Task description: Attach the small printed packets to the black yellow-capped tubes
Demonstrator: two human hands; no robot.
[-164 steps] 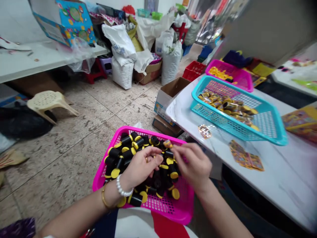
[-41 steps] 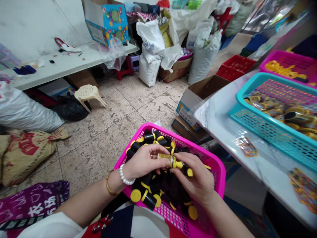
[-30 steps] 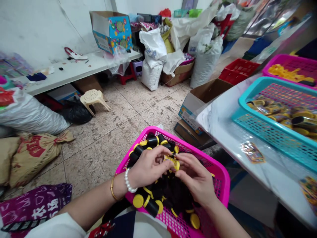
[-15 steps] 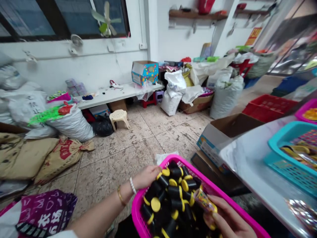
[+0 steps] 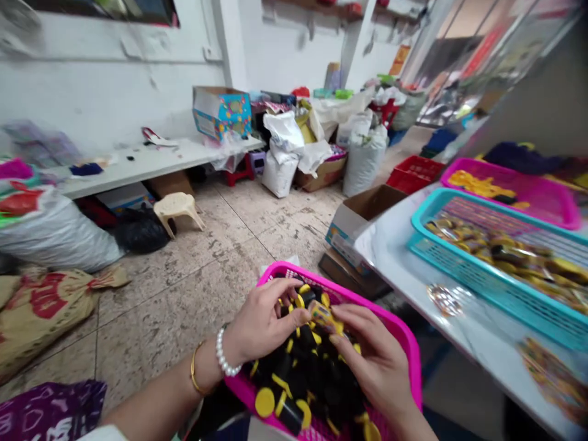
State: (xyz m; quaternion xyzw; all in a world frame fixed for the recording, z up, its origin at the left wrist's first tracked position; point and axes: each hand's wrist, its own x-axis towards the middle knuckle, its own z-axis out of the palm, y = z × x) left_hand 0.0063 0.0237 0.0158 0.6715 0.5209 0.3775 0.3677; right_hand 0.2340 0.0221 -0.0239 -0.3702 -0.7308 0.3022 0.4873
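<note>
The left hand [image 5: 264, 321] and the right hand [image 5: 374, 361] are meeting over a pink basket [image 5: 408, 349] that is sitting low in front of the person. Between their fingertips they are pinching a small tube wrapped in a yellow printed label [image 5: 320, 314]; both sets of fingers are closing on it, the left from its left end, the right from its right end. The tube is hanging just above the heap in the pink basket, which is holding many black tubes with yellow caps [image 5: 287, 392], lying every way.

To the right, a white table [image 5: 399, 257] is carrying a teal basket [image 5: 441, 266] that is holding a layer of tubes already wrapped in yellow labels [image 5: 500, 254]. Behind it a second pink basket [image 5: 558, 214] is holding yellow pieces [image 5: 473, 182], too blurred to name. A shiny sticker [image 5: 444, 299] is lying on the table just in front of the teal basket, and more printed stickers [image 5: 554, 380] are lying nearer the right edge.

An open cardboard box [image 5: 361, 214] is standing on the floor beside the table, its inside hidden. Farther back, white sacks [image 5: 280, 153] are leaning together
</note>
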